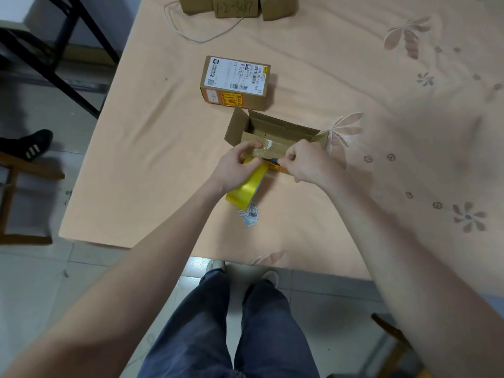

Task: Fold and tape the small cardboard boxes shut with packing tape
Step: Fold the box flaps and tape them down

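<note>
Head view, looking down on a table (163, 159) under a peach cloth with pale flowers. Open box (275, 137) taken as the landmark: flaps up at the left end and the far side, inside lined with old clear tape. Left hand (234, 165) at the near left corner of the box, thumb laid on the near flap, other fingers curled round a yellow tape roll (246, 193). Roll tilted, leaning out from under that hand toward the near table edge, touching the near wall of the box. Right hand (308, 162) just beside the left, at the near wall of the box, fingertips pressed together in a pinch; the thing pinched too small to tell, perhaps the tape end. Crumpled labels (249, 215) with a barcode lay on the cloth nearer than the box, touching the low edge of the roll. Closed box (234, 83) with a white shipping label stood just beyond the open box, apart from it. More boxes (236, 6) lined the far table edge, well beyond the open box, with a thin cord (191, 36) looped before them.
</note>
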Demonstrator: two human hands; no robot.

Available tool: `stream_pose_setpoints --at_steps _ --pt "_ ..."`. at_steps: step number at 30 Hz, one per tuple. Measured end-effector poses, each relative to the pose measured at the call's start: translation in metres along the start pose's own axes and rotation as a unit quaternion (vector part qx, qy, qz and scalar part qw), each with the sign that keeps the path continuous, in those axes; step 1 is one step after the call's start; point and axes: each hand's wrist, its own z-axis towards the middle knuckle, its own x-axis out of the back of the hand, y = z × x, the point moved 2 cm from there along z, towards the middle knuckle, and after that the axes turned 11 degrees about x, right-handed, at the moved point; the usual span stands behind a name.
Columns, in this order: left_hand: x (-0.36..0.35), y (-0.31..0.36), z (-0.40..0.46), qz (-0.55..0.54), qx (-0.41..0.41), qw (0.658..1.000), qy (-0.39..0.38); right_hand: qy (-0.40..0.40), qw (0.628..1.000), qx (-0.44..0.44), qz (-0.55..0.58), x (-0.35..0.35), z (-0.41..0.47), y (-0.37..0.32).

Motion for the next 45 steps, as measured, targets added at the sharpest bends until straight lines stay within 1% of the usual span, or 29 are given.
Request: stream_pose_setpoints --at_steps 2,3,5,9,13,15,17,19,20,21,22,23,25,26,27,28,29,30,31,32,33,35,37,39,40,43,45 --pt "0.002 0.0 -0.001 -0.003 0.002 1.0 -0.013 0.0 0.999 -0.013 -0.046 0.0 -0.009 0.014" --pt "0.003 -0.001 -0.001 0.0 0.002 1.0 -0.02 -0.001 0.999 -0.017 -0.045 0.0 -0.016 0.022" --pt "0.005 -0.001 -0.002 0.001 -0.001 1.0 -0.029 0.001 1.0 -0.02 -0.007 -0.002 -0.028 0.034" --pt "0.005 -0.002 -0.005 -0.006 -0.007 0.999 -0.044 0.062 0.996 0.005 0.069 -0.002 -0.038 0.04" --pt "0.01 -0.005 -0.01 -0.024 0.007 0.998 -0.059 0.093 0.977 -0.016 0.189 -0.004 -0.035 0.034" --pt "0.012 -0.005 -0.014 -0.028 0.019 0.998 -0.059 0.117 0.967 -0.019 0.224 -0.008 -0.036 0.029" --pt "0.013 -0.008 -0.018 -0.032 0.028 0.998 -0.054 0.122 0.95 -0.023 0.288 -0.013 -0.038 0.02" --pt "0.012 -0.01 -0.024 -0.046 0.028 0.997 -0.058 0.083 0.917 -0.032 0.388 -0.024 -0.041 0.006" --pt "0.011 -0.011 -0.027 -0.053 0.02 0.996 -0.064 0.066 0.907 -0.033 0.415 -0.03 -0.043 0.001" --pt "0.009 -0.011 -0.031 -0.056 0.007 0.996 -0.069 0.057 0.905 -0.033 0.421 -0.036 -0.044 -0.005" --pt "0.008 -0.01 -0.035 -0.063 -0.007 0.995 -0.071 0.057 0.901 -0.036 0.428 -0.041 -0.045 -0.009" --pt "0.007 -0.009 -0.039 -0.077 -0.018 0.994 -0.072 0.065 0.889 -0.044 0.452 -0.046 -0.046 -0.013" --pt "0.009 -0.005 -0.043 -0.117 -0.018 0.989 -0.084 0.089 0.843 -0.06 0.527 -0.051 -0.047 -0.016" --pt "0.01 -0.003 -0.043 -0.123 -0.014 0.988 -0.089 0.107 0.827 -0.061 0.549 -0.051 -0.048 -0.017" --pt "0.013 -0.001 -0.042 -0.098 -0.019 0.992 -0.073 0.124 0.83 -0.059 0.54 -0.049 -0.048 -0.016" --pt "0.016 0.0 -0.038 -0.042 -0.038 0.998 -0.031 0.139 0.847 -0.054 0.51 -0.047 -0.047 -0.013" --pt "0.021 0.002 -0.033 0.018 -0.067 0.997 0.03 0.148 0.864 -0.041 0.479 -0.044 -0.047 -0.01" --pt "0.025 0.005 -0.027 0.062 -0.103 0.988 0.092 0.155 0.874 -0.028 0.459 -0.042 -0.047 -0.008" --pt "0.029 0.009 -0.02 0.096 -0.142 0.976 0.135 0.157 0.878 -0.017 0.451 -0.039 -0.047 -0.006" --pt "0.031 0.013 -0.012 0.136 -0.18 0.962 0.155 0.154 0.88 -0.01 0.449 -0.037 -0.047 -0.002" --pt "0.03 0.018 -0.002 0.187 -0.21 0.947 0.157 0.149 0.883 -0.007 0.444 -0.035 -0.048 0.001" --pt "0.022 0.027 0.019 0.279 -0.253 0.918 0.124 0.144 0.892 -0.004 0.429 -0.032 -0.049 0.008" --pt "0.012 0.031 0.035 0.342 -0.264 0.898 0.084 0.138 0.893 -0.008 0.427 -0.033 -0.05 0.015" --pt "0.005 0.027 0.047 0.401 -0.26 0.876 0.071 0.134 0.89 -0.014 0.435 -0.033 -0.051 0.02" --pt "0.003 0.023 0.05 0.414 -0.258 0.87 0.067 0.134 0.889 -0.015 0.437 -0.033 -0.051 0.022" --pt "0.004 0.015 0.054 0.41 -0.259 0.873 0.052 0.141 0.891 -0.008 0.432 -0.032 -0.052 0.028" --pt "0.005 0.012 0.055 0.431 -0.264 0.862 0.035 0.145 0.89 -0.005 0.431 -0.03 -0.052 0.031"
